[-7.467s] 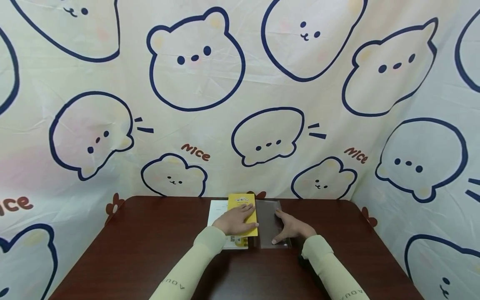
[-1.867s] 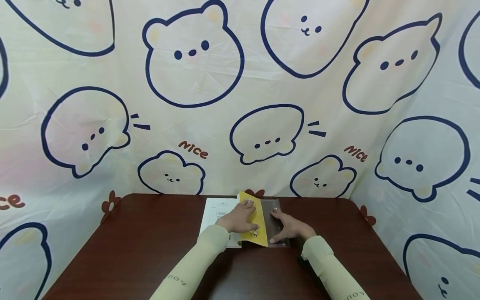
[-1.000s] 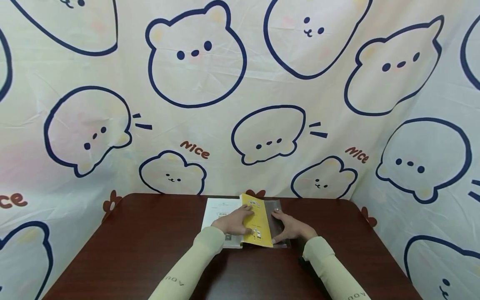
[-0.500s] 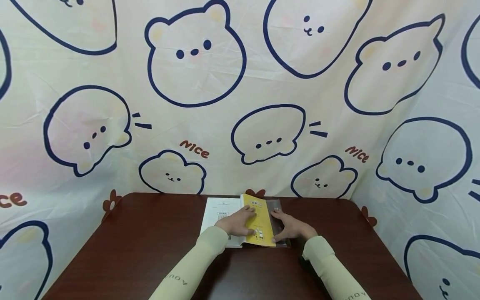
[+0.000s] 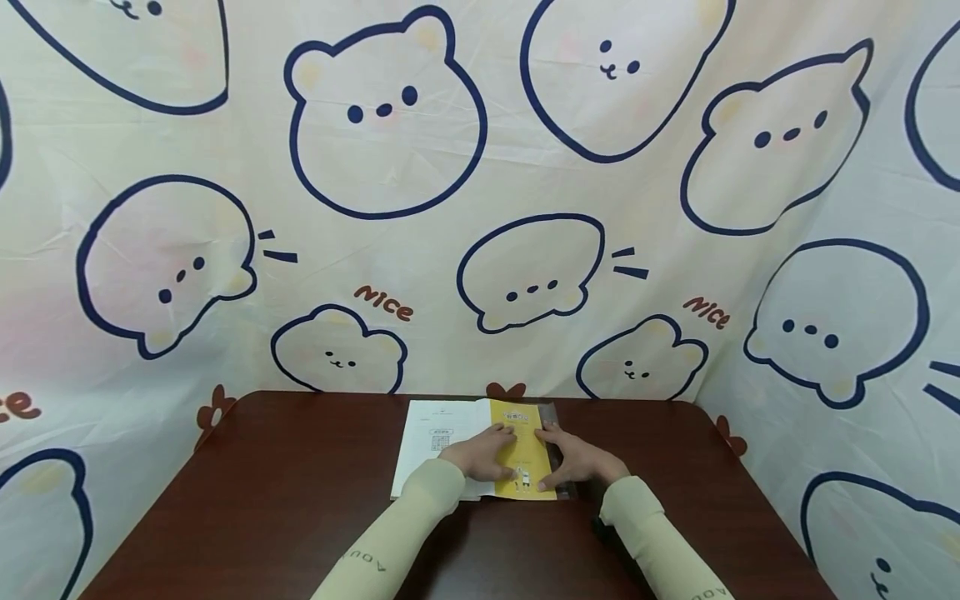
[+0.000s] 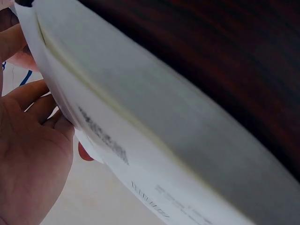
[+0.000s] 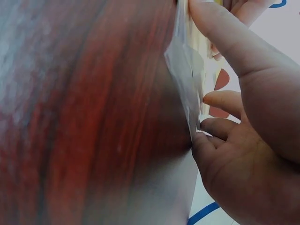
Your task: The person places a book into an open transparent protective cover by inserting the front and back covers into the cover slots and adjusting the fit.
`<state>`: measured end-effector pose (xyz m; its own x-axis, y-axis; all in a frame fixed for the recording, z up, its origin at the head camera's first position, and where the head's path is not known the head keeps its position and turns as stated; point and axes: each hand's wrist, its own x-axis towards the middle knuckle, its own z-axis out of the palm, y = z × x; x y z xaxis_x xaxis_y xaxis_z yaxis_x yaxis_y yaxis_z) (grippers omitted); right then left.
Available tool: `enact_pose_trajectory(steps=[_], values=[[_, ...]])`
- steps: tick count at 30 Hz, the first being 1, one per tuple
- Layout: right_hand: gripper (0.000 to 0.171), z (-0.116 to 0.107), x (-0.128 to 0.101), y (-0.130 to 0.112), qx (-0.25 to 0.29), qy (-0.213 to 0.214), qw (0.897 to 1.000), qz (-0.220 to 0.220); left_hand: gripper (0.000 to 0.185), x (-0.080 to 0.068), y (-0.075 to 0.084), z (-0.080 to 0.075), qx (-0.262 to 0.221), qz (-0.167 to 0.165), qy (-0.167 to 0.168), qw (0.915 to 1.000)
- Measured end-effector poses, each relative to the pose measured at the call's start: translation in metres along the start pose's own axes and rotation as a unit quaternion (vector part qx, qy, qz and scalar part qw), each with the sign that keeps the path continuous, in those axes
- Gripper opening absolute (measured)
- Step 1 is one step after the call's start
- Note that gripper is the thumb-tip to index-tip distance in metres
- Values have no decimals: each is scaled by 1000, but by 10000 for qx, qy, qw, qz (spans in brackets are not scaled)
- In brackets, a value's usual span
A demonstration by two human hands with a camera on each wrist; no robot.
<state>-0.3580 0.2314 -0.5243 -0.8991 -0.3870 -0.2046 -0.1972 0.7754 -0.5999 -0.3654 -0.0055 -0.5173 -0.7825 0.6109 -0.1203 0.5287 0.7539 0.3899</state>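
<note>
Your left hand [image 5: 478, 454] lies flat on the open booklet [image 5: 438, 442], fingers straight and slightly spread, pressing where the white page meets the yellow cover [image 5: 521, 450]; in the left wrist view the same hand [image 6: 28, 154] shows relaxed fingers beside the booklet's white pages [image 6: 140, 140]. Your right hand [image 5: 573, 461] rests on the clear plastic sleeve [image 5: 564, 487], with the fingers reaching toward the yellow cover's right edge and the thumb pointing down toward the sleeve's near edge. From the right wrist view, your right hand [image 7: 243, 140] has its thumb laid along the sleeve's thin edge [image 7: 185, 79] and the fingertips touching it from below, a light pinch on the plastic film. The booklet sits at the middle of the tabletop [image 5: 285, 500], near its far edge, with the white page to the left, the yellow cover to the right and the sleeve just past the cover on the right, partly under it. Both forearms wear pale sleeves. Behind the tabletop's far edge hangs a cloth backdrop [image 5: 390, 208] printed with cartoon bear faces.
</note>
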Motion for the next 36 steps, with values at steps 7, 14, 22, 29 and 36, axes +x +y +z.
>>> enact_pose_trajectory(steps=[7,14,22,29,36], values=[[103,-1,1,0,-111,-8,9999,-4,71,1,-2,-1,51,75,32,10000],[103,-2,1,-4,-151,57,9999,40,83,-3,-2,-15,-355,19,200,9992],[105,2,1,1,-31,120,9999,93,99,-20,-19,-22,-1048,-376,129,9937],[106,4,0,2,-23,57,10000,64,112,-27,-28,-17,-1237,-511,-50,9910],[106,5,2,3,34,103,9999,66,114,-24,-29,-14,-1312,-534,-3,9899]])
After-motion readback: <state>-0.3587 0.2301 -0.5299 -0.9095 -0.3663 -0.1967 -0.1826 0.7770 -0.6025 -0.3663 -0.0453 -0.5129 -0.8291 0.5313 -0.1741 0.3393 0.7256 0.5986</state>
